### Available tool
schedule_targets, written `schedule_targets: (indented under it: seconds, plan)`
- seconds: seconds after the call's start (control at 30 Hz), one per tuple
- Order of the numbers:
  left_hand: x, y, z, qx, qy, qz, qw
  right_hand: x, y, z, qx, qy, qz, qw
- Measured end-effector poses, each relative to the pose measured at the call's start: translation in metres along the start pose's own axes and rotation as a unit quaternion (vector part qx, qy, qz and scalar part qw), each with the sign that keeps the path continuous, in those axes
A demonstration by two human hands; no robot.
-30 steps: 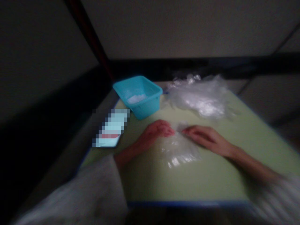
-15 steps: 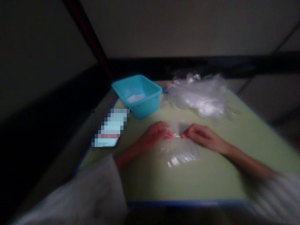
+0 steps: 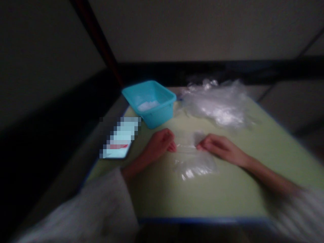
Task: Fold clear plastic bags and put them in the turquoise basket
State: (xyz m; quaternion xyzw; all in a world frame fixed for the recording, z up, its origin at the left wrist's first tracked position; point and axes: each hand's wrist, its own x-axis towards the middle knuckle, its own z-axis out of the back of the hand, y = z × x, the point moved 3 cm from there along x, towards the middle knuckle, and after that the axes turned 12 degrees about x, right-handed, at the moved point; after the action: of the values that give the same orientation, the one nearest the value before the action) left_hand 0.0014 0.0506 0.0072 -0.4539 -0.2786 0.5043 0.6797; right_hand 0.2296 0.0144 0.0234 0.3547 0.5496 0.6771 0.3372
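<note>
A small clear plastic bag (image 3: 186, 139) stretches between my two hands over the table. My left hand (image 3: 163, 141) is closed on its left edge, with fingertips curled together. On the opposite edge, my right hand (image 3: 214, 145) pinches the bag between thumb and fingers. Just nearer to me, another piece of clear plastic (image 3: 193, 168), shiny and wrinkled, lies flat on the table; whether it joins the held bag I cannot tell.
A yellow-green table (image 3: 202, 199) with a blue edge carries everything. Behind my left hand stands a turquoise basin (image 3: 162, 113) with something white inside. A phone-like lit device (image 3: 120, 140), pixelated, lies at the left. Crumpled clear plastic bags (image 3: 217, 104) are heaped at the back right.
My left hand has moved left and its fingers have closed on the bag's left edge. My right hand keeps its pinch in nearly the same place.
</note>
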Motion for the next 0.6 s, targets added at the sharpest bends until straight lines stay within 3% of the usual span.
schedule_targets:
  seconds: [0.33,0.5,0.6]
  plan:
    - [-0.007,-0.002,0.017,0.175,-0.088,-0.041,0.980,0.000,0.002,0.000,-0.013,-0.003,-0.003,1.000]
    - [-0.009,-0.015,0.017,0.115,-0.128,-0.041,0.984,0.000,0.003,0.001,0.006,-0.025,0.006,1.000]
    - [-0.007,-0.016,0.013,0.050,-0.103,-0.022,0.993,-0.002,0.008,0.004,0.006,-0.031,0.039,0.999]
